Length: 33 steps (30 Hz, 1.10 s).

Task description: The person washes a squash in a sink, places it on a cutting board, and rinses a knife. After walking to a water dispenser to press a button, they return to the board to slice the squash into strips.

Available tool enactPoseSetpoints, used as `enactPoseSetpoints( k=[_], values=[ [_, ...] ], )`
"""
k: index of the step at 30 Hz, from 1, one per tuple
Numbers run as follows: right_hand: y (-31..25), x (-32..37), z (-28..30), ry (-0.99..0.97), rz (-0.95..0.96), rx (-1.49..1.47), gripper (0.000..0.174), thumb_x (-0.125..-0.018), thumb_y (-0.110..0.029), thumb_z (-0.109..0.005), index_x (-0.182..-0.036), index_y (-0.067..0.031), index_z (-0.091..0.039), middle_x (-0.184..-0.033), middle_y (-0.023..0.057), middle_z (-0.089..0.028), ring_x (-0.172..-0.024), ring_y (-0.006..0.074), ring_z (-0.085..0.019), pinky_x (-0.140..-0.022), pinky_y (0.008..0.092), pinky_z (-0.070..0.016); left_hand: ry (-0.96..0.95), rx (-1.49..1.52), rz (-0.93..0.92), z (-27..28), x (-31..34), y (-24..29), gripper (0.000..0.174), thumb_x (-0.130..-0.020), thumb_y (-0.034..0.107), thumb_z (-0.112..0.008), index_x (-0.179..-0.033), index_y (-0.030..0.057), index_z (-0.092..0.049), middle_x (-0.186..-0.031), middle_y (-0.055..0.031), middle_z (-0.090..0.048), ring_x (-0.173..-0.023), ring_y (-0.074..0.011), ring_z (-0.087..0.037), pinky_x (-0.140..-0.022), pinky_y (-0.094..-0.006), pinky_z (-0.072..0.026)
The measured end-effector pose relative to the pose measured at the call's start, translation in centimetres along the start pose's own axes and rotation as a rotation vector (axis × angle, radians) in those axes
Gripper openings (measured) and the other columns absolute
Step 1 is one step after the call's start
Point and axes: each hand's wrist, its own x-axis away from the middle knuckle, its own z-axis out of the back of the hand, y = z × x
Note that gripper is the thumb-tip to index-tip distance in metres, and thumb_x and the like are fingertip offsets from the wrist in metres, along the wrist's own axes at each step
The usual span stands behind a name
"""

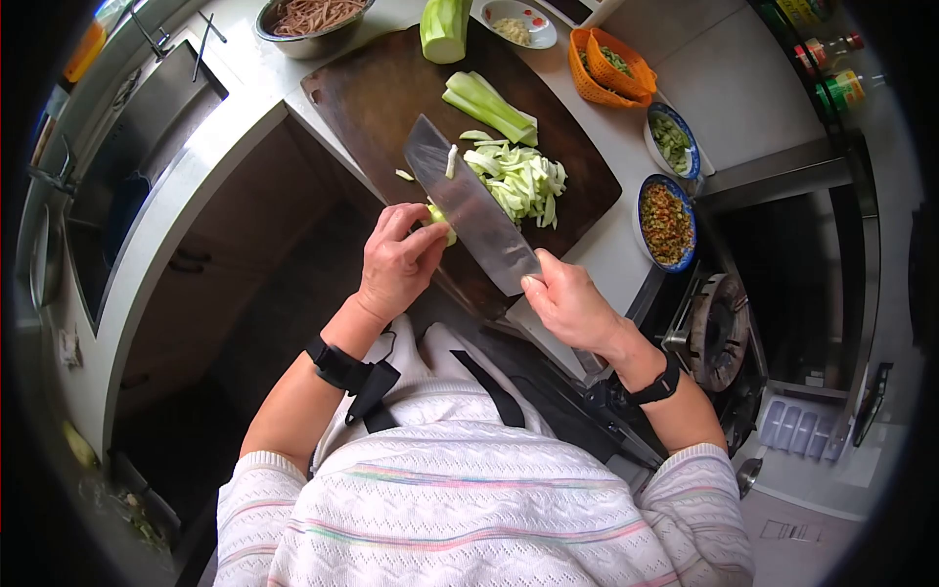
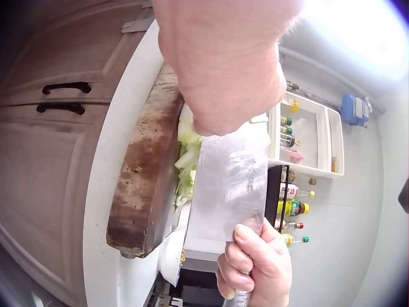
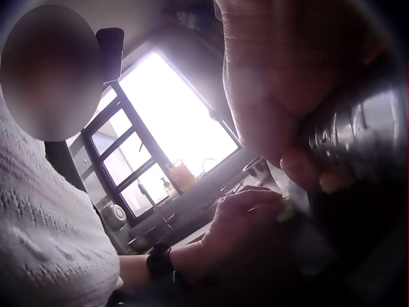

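In the head view my right hand (image 1: 577,305) grips the handle of a cleaver (image 1: 479,220), its broad blade slanting over the near side of a dark wooden cutting board (image 1: 377,93). My left hand (image 1: 396,254) pinches a small piece of pale green vegetable (image 1: 441,227) close beside the blade. A cut sliver (image 1: 451,160) clings to the blade's face. Beyond it lies a heap of pale green strips (image 1: 523,181), with a longer cut chunk (image 1: 492,106) behind. The left wrist view shows the cleaver's flat side and the right fingers (image 2: 252,262) wrapped at the handle.
A thick uncut piece (image 1: 445,31) stands at the board's far edge. Around the board are a metal bowl of brown shreds (image 1: 311,18), a small white dish (image 1: 518,24), an orange basket (image 1: 611,68), and two blue-rimmed bowls (image 1: 667,223). A gas burner (image 1: 719,331) sits at right, a sink (image 1: 147,147) at left.
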Motion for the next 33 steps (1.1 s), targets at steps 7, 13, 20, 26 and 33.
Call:
enactPoseSetpoints(
  k=[7, 13, 20, 26, 33],
  values=[
    [0.6, 0.9, 0.3, -0.1, -0.059, -0.001, 0.018, -0.088, -0.011, -0.05, -0.082, 0.0023, -0.04, -0.064, 0.0275, -0.05, -0.064, 0.047, -0.052, -0.055, 0.0483, -0.0401, 0.003, -0.001, -0.007, 0.1, 0.0, -0.2, 0.021, -0.068, 0.001, -0.073, -0.087, 0.0079, -0.068, -0.092, -0.0075, -0.06, -0.087, -0.0258, -0.06, -0.073, -0.0331, -0.0505],
    [1.9, 0.2, -1.5, -0.012, 0.009, 0.01, 0.018, -0.088, -0.011, -0.051, -0.082, 0.0023, -0.04, -0.062, 0.0266, -0.05, -0.062, 0.0466, -0.053, -0.054, 0.0485, -0.0402, -0.013, 0.012, -0.025, 0.4, 0.1, -0.3, 0.021, -0.067, 0.0, -0.073, -0.087, 0.0068, -0.068, -0.093, -0.008, -0.06, -0.088, -0.0263, -0.06, -0.074, -0.0331, -0.0506],
    [0.0, 0.2, 0.2, 0.006, 0.009, -0.004, 0.017, -0.088, -0.01, -0.051, -0.082, 0.002, -0.04, -0.06, 0.0261, -0.049, -0.061, 0.047, -0.052, -0.053, 0.0489, -0.04, -0.015, 0.023, -0.011, 0.5, 0.2, -0.3, 0.022, -0.068, -0.001, -0.073, -0.088, 0.0068, -0.068, -0.094, -0.0086, -0.06, -0.089, -0.0268, -0.06, -0.074, -0.0333, -0.0506],
    [0.3, 0.2, 0.1, -0.064, -0.04, 0.02, 0.019, -0.088, -0.011, -0.051, -0.081, 0.0021, -0.041, -0.063, 0.0281, -0.051, -0.065, 0.0482, -0.053, -0.055, 0.0499, -0.0405, -0.004, 0.033, -0.016, 0.4, 0.1, -0.4, 0.022, -0.068, -0.001, -0.073, -0.087, 0.007, -0.068, -0.093, -0.0085, -0.06, -0.088, -0.0266, -0.06, -0.074, -0.0332, -0.0504],
    [1.7, -0.1, -1.8, -0.035, -0.008, 0.014, 0.019, -0.088, -0.012, -0.052, -0.082, 0.0022, -0.041, -0.066, 0.0286, -0.053, -0.067, 0.0485, -0.053, -0.057, 0.0509, -0.0405, 0.005, 0.01, -0.021, 0.2, 0.0, -0.4, 0.02, -0.068, 0.0, -0.072, -0.087, 0.0078, -0.067, -0.092, -0.008, -0.06, -0.087, -0.0271, -0.059, -0.073, -0.0346, -0.0505]
  ],
)
